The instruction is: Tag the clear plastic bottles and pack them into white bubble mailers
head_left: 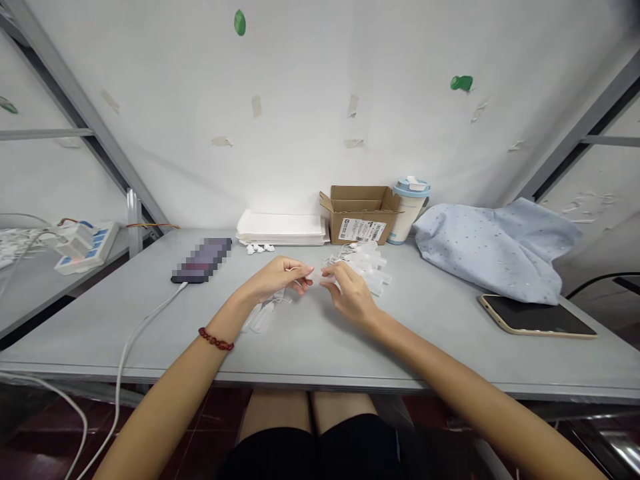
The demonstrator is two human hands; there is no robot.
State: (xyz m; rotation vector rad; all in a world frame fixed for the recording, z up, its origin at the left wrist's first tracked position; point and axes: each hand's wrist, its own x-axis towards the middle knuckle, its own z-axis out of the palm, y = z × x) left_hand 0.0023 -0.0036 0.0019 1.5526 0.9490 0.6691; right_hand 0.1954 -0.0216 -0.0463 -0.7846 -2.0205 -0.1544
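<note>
1. Head view: at the centre of the frame, the left hand and right hand meet just above the tabletop, with a small translucent piece between them.
2. The fingers of both hands look pinched on this piece from opposite sides, probably to steady it; its exact shape is blurred.
3. Right of centre, behind the right hand, lies a pile of translucent tubes with thin strings, seemingly placed within easy reach.
4. Left of centre, near the left wrist, a smaller group of tubes lies apart, perhaps to keep the two lots distinct.
5. Beyond the hands, small white pieces sit before a white tray stack, beside an open cardboard box; their spot at the back presumably leaves the hands working room.
</note>
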